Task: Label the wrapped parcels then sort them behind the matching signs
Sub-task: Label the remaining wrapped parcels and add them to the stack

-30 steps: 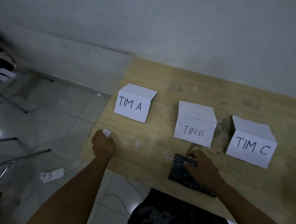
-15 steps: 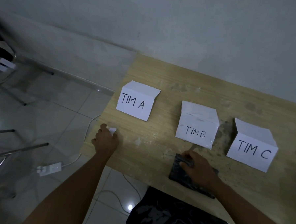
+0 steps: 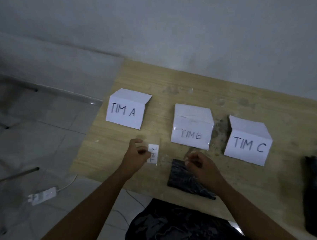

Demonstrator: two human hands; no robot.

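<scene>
Three folded paper signs (image 3: 126, 110) stood on the table; two black wrapped parcels (image 3: 185, 178) lay there (one at three o'clock), plus one small label (image 3: 153, 153).

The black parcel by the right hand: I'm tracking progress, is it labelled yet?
Not yet. The black parcel shows no label on its visible face; the left hand holds the white label beside it.
</scene>
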